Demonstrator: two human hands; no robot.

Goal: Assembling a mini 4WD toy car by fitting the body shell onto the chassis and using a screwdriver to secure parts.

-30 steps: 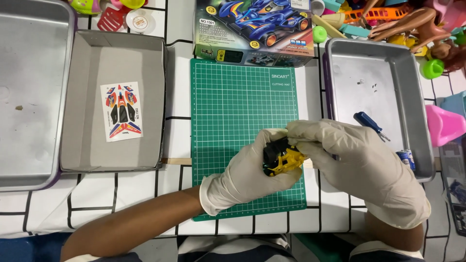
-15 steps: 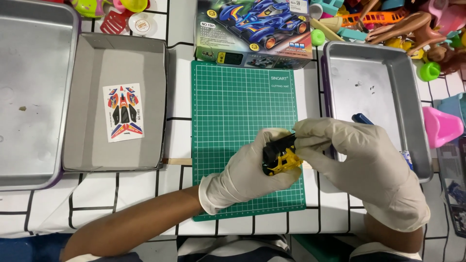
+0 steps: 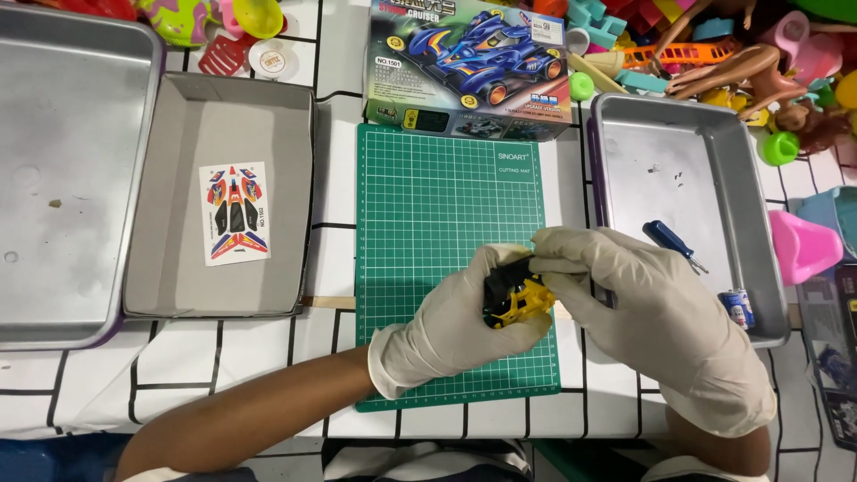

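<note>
Left hand, lower centre: cream-white latex glove, wrinkled, cuff ending at wrist, forearm bare. Right hand, lower right: matching glove, creased over knuckles.

Toy car: mostly hidden between left hand and right hand; only black-yellow patch shows. Grip points under fingers unseen. Green mat: part beneath hands covered. Small can right of right hand: partly behind wrist, too small to tell. Big tray far left of left hand: cut by edge. Forearms cut at bottom edge.
</note>
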